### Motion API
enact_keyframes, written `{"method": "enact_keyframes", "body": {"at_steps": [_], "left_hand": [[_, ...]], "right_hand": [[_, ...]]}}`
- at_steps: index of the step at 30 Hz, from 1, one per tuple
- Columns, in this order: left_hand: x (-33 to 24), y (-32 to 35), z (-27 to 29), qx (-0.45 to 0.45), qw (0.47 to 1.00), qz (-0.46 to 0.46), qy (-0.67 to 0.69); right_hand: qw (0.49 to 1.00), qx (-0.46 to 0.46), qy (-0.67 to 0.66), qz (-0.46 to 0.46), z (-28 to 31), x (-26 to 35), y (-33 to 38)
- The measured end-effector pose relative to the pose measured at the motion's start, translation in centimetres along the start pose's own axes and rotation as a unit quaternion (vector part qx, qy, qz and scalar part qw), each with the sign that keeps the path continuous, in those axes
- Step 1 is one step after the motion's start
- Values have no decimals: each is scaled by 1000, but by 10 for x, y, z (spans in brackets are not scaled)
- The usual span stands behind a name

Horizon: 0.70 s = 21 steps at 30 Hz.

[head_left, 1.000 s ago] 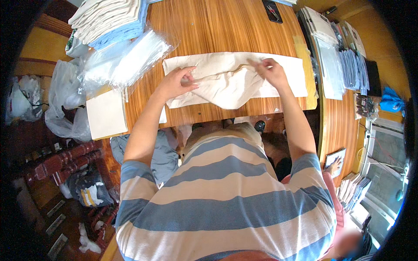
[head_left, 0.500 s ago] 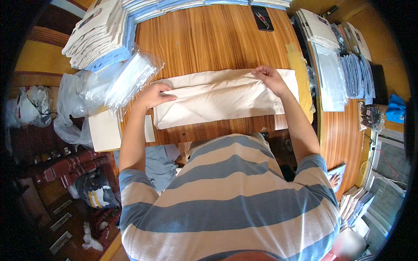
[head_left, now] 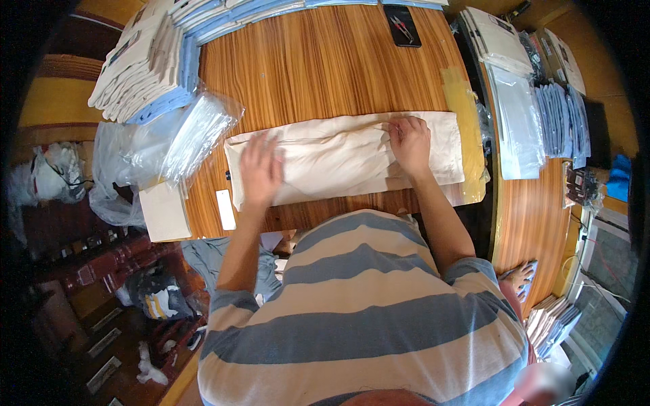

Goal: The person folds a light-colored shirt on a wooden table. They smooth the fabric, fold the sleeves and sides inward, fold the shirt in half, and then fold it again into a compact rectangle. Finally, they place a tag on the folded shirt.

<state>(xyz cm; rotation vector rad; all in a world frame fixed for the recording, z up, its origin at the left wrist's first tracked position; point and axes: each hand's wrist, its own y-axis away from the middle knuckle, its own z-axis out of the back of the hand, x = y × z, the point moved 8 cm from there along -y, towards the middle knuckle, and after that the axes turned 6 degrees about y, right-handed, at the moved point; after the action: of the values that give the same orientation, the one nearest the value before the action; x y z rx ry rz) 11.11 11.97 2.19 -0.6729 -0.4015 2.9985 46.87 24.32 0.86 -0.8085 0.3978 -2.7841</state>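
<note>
A long folded piece of cream cloth (head_left: 338, 159) lies across the wooden table in front of me, lightly wrinkled. Over its left end is my left hand (head_left: 263, 166), blurred by motion, its fingers stretched out and holding nothing. Toward the cloth's right part, my right hand (head_left: 409, 143) has its fingers curled in a pinch on the upper folded edge. The cloth under both palms is hidden.
Clear plastic bags (head_left: 203, 135) lie left of the cloth, near a white tag (head_left: 225, 210) and a pale card stack (head_left: 164, 211). Folded garments (head_left: 139, 68) rise at the back left. Snips (head_left: 401, 28) rest on a dark phone-like slab. Another person's hand (head_left: 518, 277) shows at right.
My left hand has left the cloth's left edge and moved right, onto its surface. My right hand has shifted slightly left and down. The cloth's left end looks flatter.
</note>
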Motion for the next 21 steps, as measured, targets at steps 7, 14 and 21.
{"method": "enact_keyframes", "body": {"at_steps": [7, 14, 21], "left_hand": [[-13, 9, -45, 69, 994, 64, -58], [-6, -30, -57, 72, 995, 10, -63], [42, -147, -82, 132, 969, -128, -167]], "right_hand": [[985, -13, 173, 22, 0, -30, 6], [967, 68, 245, -3, 27, -100, 20], [953, 112, 282, -21, 44, -74, 63]]}}
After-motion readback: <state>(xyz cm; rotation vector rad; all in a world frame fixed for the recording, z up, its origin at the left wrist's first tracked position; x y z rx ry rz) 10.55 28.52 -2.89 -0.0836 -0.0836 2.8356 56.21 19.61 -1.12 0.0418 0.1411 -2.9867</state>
